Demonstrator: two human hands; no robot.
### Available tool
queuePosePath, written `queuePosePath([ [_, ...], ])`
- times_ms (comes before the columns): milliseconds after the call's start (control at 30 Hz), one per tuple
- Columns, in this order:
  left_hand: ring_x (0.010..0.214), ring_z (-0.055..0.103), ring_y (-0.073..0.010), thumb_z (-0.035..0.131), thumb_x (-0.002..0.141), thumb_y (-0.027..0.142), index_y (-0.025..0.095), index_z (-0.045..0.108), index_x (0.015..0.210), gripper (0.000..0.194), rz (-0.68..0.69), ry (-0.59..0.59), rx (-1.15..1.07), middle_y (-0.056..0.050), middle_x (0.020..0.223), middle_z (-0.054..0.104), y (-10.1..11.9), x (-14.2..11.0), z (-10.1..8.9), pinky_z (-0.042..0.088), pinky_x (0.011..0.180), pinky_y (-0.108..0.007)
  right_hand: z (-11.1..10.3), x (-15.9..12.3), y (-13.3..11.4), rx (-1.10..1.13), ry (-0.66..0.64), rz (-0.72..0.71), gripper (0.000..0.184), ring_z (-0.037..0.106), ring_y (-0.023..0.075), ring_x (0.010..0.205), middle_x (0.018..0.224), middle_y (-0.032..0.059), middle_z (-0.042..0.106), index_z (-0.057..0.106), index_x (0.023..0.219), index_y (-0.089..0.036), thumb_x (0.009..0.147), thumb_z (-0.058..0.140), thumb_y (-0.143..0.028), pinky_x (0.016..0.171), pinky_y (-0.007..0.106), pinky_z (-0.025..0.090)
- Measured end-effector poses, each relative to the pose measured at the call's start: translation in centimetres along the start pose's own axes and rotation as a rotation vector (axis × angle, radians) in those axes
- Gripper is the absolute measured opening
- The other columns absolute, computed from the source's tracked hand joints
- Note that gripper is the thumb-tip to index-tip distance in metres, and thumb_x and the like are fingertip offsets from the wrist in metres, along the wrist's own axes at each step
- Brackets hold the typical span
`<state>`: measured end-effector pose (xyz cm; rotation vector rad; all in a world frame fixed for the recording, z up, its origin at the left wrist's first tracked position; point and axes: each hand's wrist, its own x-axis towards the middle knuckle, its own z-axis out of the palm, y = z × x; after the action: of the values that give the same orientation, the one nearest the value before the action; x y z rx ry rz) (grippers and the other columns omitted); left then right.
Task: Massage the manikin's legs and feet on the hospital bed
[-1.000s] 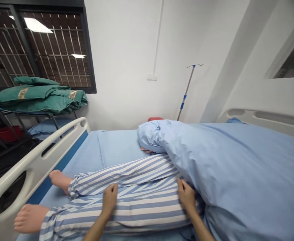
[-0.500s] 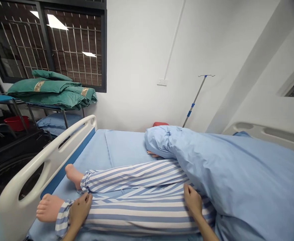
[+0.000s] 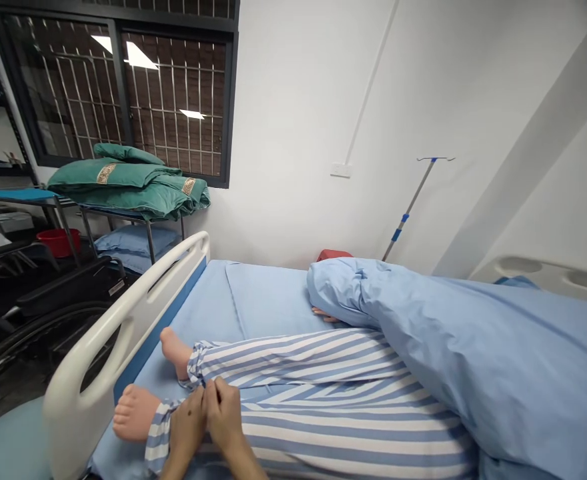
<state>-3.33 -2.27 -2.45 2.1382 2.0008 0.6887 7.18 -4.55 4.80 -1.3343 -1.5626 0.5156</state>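
Observation:
A figure in blue-and-white striped pyjama trousers (image 3: 333, 427) lies on the bed, with a light blue sheet (image 3: 473, 360) covering its upper body. Its smooth bare feet look like a manikin's: the near foot (image 3: 132, 413) and the far foot (image 3: 175, 352). My left hand (image 3: 187, 427) and my right hand (image 3: 223, 413) sit side by side on the trouser cuffs, close to both ankles. Part of their fingers is hidden, so any grip is unclear. A small hand (image 3: 323, 315) pokes out from under the sheet.
A white bed rail (image 3: 123, 313) runs just left of the feet. Beyond it stand a wheelchair (image 3: 58, 313), a red basin (image 3: 58, 241) and a rack with folded green cloths (image 3: 128, 183). An IV pole (image 3: 408, 207) stands behind the bed.
My right hand has slid along the legs toward the feet and now sits beside my left hand at the cuffs. The whole view has shifted as my head turned.

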Motion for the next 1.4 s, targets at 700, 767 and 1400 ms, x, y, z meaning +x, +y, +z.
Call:
queuePosePath([
  [700, 0.066, 0.059, -0.0188, 0.043, 0.074, 0.052, 0.018, 0.057, 0.067, 0.038, -0.268, 0.122, -0.904, -0.004, 0.066, 0.064, 3.6, 1.2, -1.3, 0.048, 0.064, -0.029, 3.2, -1.0, 3.3, 0.207, 0.052, 0.233, 0.039, 0.047, 0.013, 0.056, 0.059, 0.0011, 0.055, 0.048, 0.061, -0.018, 0.091, 0.031, -0.038, 0.054, 0.024, 0.031],
  [767, 0.074, 0.062, -0.0217, 0.044, 0.072, 0.053, 0.018, 0.061, 0.074, 0.039, -0.254, 0.144, -0.798, -0.007, 0.076, 0.069, 3.1, 0.8, 0.1, 0.049, 0.069, -0.032, 2.9, -0.9, 3.1, 0.249, 0.062, 0.238, 0.037, 0.046, 0.0125, 0.055, 0.058, 0.0003, 0.053, 0.047, 0.061, -0.018, 0.09, 0.033, -0.037, 0.053, 0.024, 0.032],
  [1400, 0.075, 0.063, -0.0211, 0.037, 0.078, 0.04, 0.02, 0.063, 0.08, 0.033, -0.094, 0.089, -0.466, -0.009, 0.085, 0.07, 3.0, -0.3, 1.0, 0.045, 0.068, -0.031, -0.2, -1.1, 2.9, -0.079, 0.026, 0.095, 0.038, 0.05, 0.013, 0.052, 0.056, 0.0009, 0.057, 0.052, 0.064, -0.02, 0.092, 0.031, -0.033, 0.05, 0.026, 0.021],
])
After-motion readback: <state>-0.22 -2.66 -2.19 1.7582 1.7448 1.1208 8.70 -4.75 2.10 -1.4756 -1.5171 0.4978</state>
